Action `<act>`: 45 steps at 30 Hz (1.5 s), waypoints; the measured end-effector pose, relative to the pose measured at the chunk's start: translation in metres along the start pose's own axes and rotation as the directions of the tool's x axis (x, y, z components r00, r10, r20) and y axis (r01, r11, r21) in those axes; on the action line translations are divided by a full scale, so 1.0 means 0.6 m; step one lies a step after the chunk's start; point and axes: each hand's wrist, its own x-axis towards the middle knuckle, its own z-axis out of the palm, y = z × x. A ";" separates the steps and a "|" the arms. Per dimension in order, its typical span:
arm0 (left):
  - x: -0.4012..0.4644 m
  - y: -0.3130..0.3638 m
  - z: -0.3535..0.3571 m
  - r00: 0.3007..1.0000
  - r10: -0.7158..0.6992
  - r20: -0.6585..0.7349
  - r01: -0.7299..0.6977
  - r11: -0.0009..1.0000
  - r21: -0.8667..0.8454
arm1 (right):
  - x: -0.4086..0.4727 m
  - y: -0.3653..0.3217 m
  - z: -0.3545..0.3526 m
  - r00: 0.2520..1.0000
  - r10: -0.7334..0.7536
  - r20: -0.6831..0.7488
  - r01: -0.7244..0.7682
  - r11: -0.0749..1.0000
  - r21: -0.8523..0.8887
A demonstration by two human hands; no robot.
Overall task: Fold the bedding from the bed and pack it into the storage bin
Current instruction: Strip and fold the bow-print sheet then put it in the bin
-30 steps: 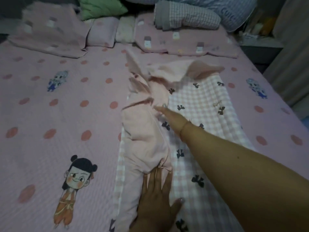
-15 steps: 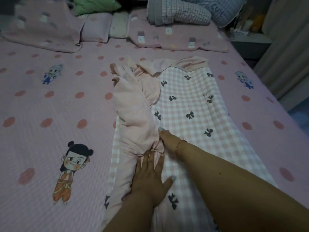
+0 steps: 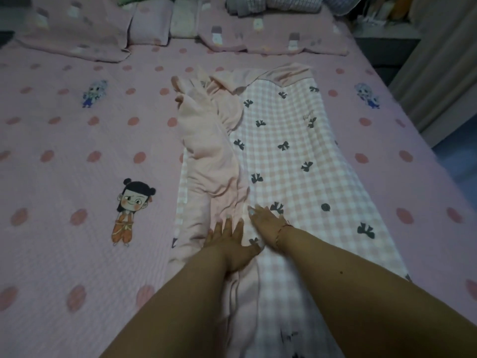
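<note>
Left hand (image 3: 229,241): flat, fingers spread, pressing the blanket's folded-over pink side.
Right hand (image 3: 268,223): flat, open, just beside the left, on the checked side.
Blanket (image 3: 296,161): lengthwise on the bed sheet (image 3: 77,164).
Pillows (image 3: 271,32): at the headboard end, well apart.

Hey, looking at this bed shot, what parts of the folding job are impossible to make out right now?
- Storage bin: not anywhere in the head view.
- Checked blanket: its near end is cut off by the bottom edge and covered by both forearms.
- Items at the headboard: cropped by the top edge, so not identifiable.
- Left hand and right hand: palms lie flat on the fabric, so what is under them is hidden.
- Nightstand clutter: too dim and blurred.
</note>
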 end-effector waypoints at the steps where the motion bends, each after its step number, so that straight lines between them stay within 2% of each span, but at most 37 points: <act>1: -0.013 0.002 0.002 1.000 -0.013 0.026 0.013 1.000 -0.014 | -0.016 0.002 0.008 1.000 0.002 0.015 -0.002 1.000 0.008; 3: -0.041 0.006 0.005 0.997 -0.035 0.068 0.038 0.998 -0.042 | -0.055 0.011 0.024 0.999 -0.013 0.045 0.011 0.999 0.031; 5: -0.073 0.007 0.012 0.999 -0.040 0.020 0.042 0.996 -0.075 | -0.091 0.020 0.038 0.997 -0.039 0.061 0.033 0.996 0.088; 7: -0.117 0.005 0.030 0.981 -0.034 -0.188 0.024 0.998 -0.057 | -0.116 0.028 0.055 0.997 -0.063 0.043 0.054 0.980 0.193; 9: -0.172 0.005 0.064 0.863 0.005 -0.506 0.010 1.000 0.026 | -0.133 0.033 0.079 0.997 -0.072 0.010 0.066 0.958 0.280; 11: -0.225 0.005 0.112 0.751 0.110 -0.651 -0.056 0.993 0.103 | -0.150 0.038 0.103 0.996 -0.087 -0.020 0.089 0.946 0.311; 12: -0.246 0.002 0.140 0.751 0.155 -0.641 -0.070 0.985 0.156 | -0.158 0.045 0.116 0.995 -0.097 -0.022 0.100 0.950 0.297; 13: -0.264 -0.001 0.164 0.823 0.146 -0.549 -0.061 0.983 0.170 | -0.168 0.053 0.126 0.995 -0.101 -0.006 0.099 0.961 0.260; 15: -0.292 -0.006 0.207 0.952 0.021 -0.305 0.024 0.990 0.142 | -0.194 0.072 0.145 0.995 -0.091 0.049 0.081 0.982 0.170; 16: -0.304 -0.006 0.227 0.968 -0.027 -0.248 0.061 0.989 0.131 | -0.211 0.082 0.154 0.994 -0.086 0.064 0.074 0.984 0.161; 18: -0.320 0.004 0.247 0.975 -0.065 -0.212 0.095 0.987 0.133 | -0.244 0.098 0.167 0.993 -0.088 0.073 0.076 0.986 0.150; 26: -0.451 0.055 0.326 1.000 -0.031 0.002 0.030 0.981 0.192 | -0.386 0.144 0.248 0.983 -0.090 0.162 0.116 0.980 -0.160; 32: -0.527 0.077 0.388 0.997 -0.002 0.075 -0.015 0.973 0.232 | -0.494 0.188 0.313 0.987 -0.063 0.148 0.081 0.990 -0.118; 35: -0.553 0.073 0.413 0.999 -0.009 0.034 0.001 0.974 0.225 | -0.528 0.191 0.336 0.991 -0.019 0.132 0.020 1.000 -0.009; 39: -0.578 0.067 0.441 0.995 0.033 -0.091 -0.022 0.993 0.114 | -0.572 0.187 0.364 0.994 0.067 0.081 -0.089 0.948 0.307; 42: -0.599 0.071 0.465 0.959 0.016 -0.283 -0.085 0.969 -0.232 | -0.614 0.184 0.375 0.983 0.182 0.008 -0.154 0.807 0.571; 44: -0.618 0.079 0.478 0.911 -0.105 -0.399 -0.097 0.885 -0.454 | -0.647 0.186 0.381 0.952 0.301 -0.057 -0.189 0.723 0.664; 45: -0.629 0.086 0.484 0.904 -0.174 -0.391 -0.067 0.845 -0.530 | -0.662 0.189 0.386 0.918 0.391 -0.068 -0.238 0.680 0.693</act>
